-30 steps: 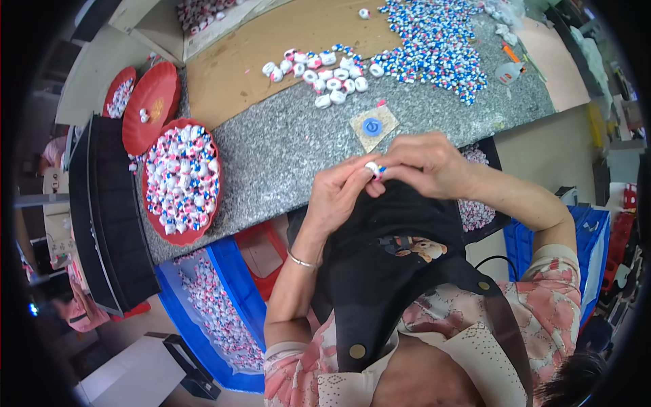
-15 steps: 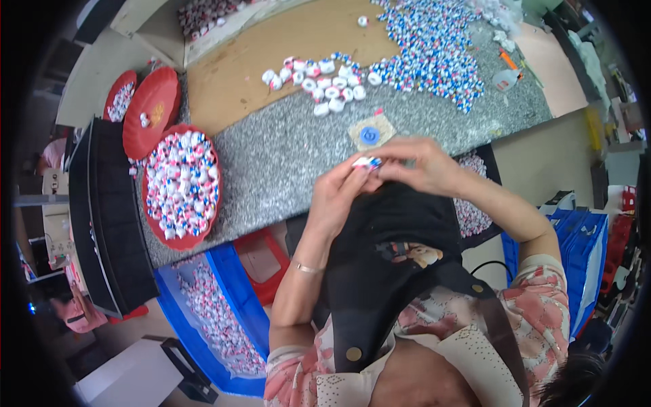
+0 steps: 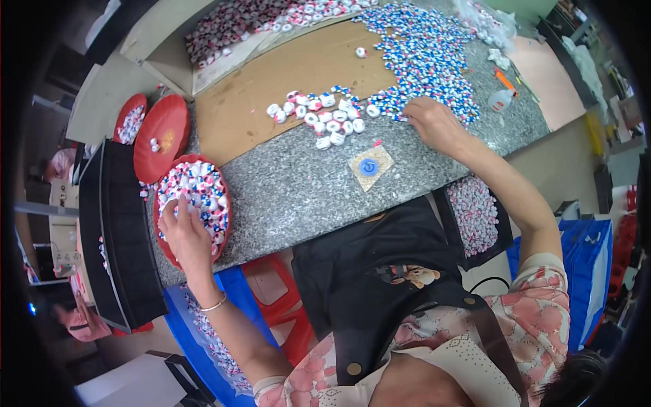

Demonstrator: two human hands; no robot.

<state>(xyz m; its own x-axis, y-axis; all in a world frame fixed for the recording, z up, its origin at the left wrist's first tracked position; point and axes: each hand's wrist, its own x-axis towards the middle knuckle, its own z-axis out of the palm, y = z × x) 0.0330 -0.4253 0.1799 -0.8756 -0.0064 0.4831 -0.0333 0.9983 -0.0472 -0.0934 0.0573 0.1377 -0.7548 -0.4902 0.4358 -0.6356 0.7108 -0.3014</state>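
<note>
My left hand [image 3: 186,234] is over the scalloped red tray [image 3: 228,234] at the left, its fingers apart above the heaped white, pink and blue pieces [image 3: 193,178]. No piece shows clearly in that hand. At the near edge of a spread of small blue-and-white pieces [image 3: 430,51], my right hand [image 3: 437,125] reaches down with fingertips pressed together. Whatever those fingertips hold is too small to make out. Between the hands, a round blue disc [image 3: 369,167] sits on a tan square pad [image 3: 367,182]. Larger white-and-pink barrel-shaped pieces [image 3: 332,125] lie loose beyond it.
A brown board [image 3: 244,125] covers part of the grey speckled tabletop [image 3: 271,197]. Further red trays [image 3: 163,136] stand at the far left. An orange-handled tool [image 3: 504,79] and a small clear bottle [image 3: 500,101] lie at the right. Blue-sided bins [image 3: 241,292] stand below the table.
My hands were together in front of me around a small white-and-blue piece. The left has moved out to the red tray, the right forward to the blue-and-white pieces.
</note>
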